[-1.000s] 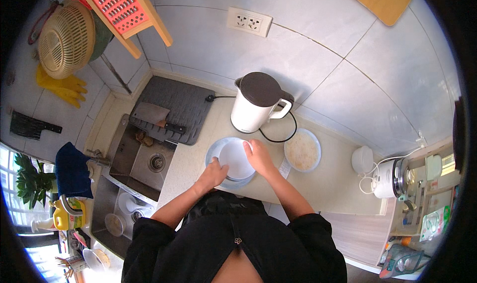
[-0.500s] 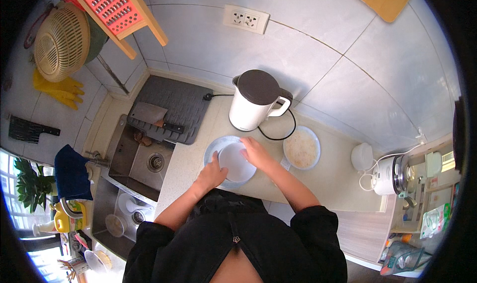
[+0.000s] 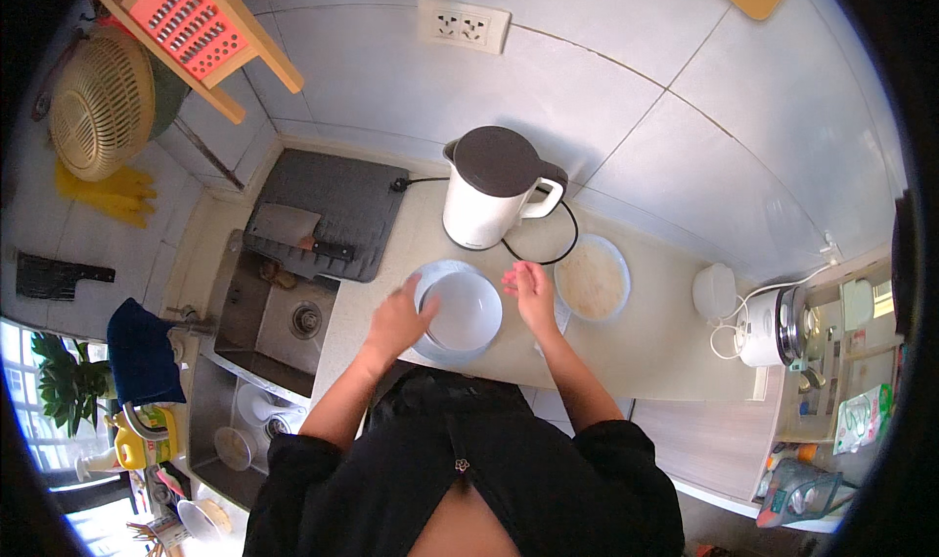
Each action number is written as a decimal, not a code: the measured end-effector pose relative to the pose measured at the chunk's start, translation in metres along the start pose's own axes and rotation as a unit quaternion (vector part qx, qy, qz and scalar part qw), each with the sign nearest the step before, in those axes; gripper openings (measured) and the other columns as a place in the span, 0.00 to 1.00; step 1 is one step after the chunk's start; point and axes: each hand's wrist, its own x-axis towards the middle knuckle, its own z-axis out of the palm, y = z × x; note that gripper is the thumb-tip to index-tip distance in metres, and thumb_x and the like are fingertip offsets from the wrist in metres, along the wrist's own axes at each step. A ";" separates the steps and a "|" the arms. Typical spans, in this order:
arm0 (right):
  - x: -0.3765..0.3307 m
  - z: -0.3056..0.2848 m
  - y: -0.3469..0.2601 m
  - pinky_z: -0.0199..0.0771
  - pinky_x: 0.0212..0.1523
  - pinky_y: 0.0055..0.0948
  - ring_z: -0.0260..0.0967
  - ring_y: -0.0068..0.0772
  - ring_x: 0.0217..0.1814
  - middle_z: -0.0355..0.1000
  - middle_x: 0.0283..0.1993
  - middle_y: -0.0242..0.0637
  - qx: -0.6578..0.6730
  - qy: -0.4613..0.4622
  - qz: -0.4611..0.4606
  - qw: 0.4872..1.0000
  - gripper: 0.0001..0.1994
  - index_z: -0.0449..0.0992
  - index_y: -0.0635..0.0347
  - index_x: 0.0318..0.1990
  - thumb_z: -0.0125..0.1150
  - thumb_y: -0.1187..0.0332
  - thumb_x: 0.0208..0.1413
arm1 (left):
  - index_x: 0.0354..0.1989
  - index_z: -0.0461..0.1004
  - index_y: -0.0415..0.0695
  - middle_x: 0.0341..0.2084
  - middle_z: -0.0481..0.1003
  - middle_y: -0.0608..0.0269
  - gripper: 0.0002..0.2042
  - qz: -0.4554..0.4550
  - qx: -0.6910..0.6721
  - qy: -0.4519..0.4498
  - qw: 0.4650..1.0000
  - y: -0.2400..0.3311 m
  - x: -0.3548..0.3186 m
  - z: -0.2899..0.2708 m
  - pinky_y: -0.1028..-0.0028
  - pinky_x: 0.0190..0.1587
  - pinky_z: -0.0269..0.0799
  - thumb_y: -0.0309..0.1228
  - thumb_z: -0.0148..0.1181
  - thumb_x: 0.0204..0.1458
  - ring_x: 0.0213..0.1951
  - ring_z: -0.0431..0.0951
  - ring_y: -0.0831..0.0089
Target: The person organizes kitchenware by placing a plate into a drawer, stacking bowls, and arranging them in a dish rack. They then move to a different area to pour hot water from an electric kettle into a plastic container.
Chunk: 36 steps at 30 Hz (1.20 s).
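A white bowl [image 3: 469, 312] sits on a pale blue-rimmed plate [image 3: 430, 351] at the counter's front edge. My left hand [image 3: 393, 322], slightly blurred, hovers at the left rim of the bowl and plate, thumb apart from the fingers and holding nothing. Just right of the bowl, my right hand [image 3: 531, 291] is lifted off it, palm partly turned up, fingers loosely bent and no object in them. Beyond that hand lies a round dish [image 3: 593, 279] with pale contents. Behind the bowl stands a white kettle [image 3: 481, 205] with a dark lid.
A cleaver [image 3: 293, 228] rests on a dark grey mat [image 3: 337, 187] at the back left, beside the double steel sink [image 3: 279, 308]. The kettle's black cord [image 3: 577, 234] loops over the counter. A white cooker [image 3: 761, 330] stands far right. A grater [image 3: 196, 29] hangs upper left.
Both hands have let go of the white bowl and moved apart, the left to the left and the right to the right. The bowl stays on the plate. The view has shifted slightly.
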 end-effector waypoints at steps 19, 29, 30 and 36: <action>-0.037 0.013 0.001 0.56 0.53 0.29 0.59 0.28 0.54 0.64 0.50 0.37 0.153 0.073 0.162 0.972 0.20 0.65 0.60 0.49 0.40 0.55 0.58 | 0.43 0.63 0.38 0.30 0.70 0.59 0.13 -0.172 -0.352 0.023 0.920 -0.120 -0.006 0.051 0.73 0.30 0.72 0.32 0.51 0.52 0.32 0.74 0.71; -0.016 0.007 0.099 0.58 0.53 0.29 0.60 0.29 0.53 0.64 0.50 0.36 0.174 0.022 0.178 0.968 0.23 0.64 0.61 0.51 0.40 0.52 0.57 | 0.58 0.48 0.45 0.39 0.69 0.50 0.26 -0.197 -0.552 -0.193 0.787 -0.107 -0.022 0.066 0.70 0.34 0.76 0.21 0.46 0.50 0.31 0.75 0.64; -0.016 0.010 0.101 0.58 0.53 0.28 0.61 0.29 0.52 0.64 0.50 0.37 0.202 0.026 0.181 0.962 0.23 0.64 0.62 0.51 0.41 0.53 0.57 | 0.58 0.48 0.45 0.39 0.69 0.50 0.26 -0.183 -0.542 -0.190 0.798 -0.111 -0.022 0.072 0.70 0.33 0.76 0.21 0.46 0.50 0.32 0.75 0.63; -0.026 0.024 0.073 0.61 0.51 0.28 0.61 0.30 0.51 0.64 0.51 0.40 0.205 0.046 0.186 0.960 0.26 0.61 0.62 0.54 0.44 0.51 0.54 | 0.59 0.46 0.46 0.39 0.69 0.51 0.29 -0.197 -0.514 -0.148 0.822 -0.107 -0.033 0.078 0.73 0.29 0.76 0.17 0.43 0.47 0.30 0.75 0.66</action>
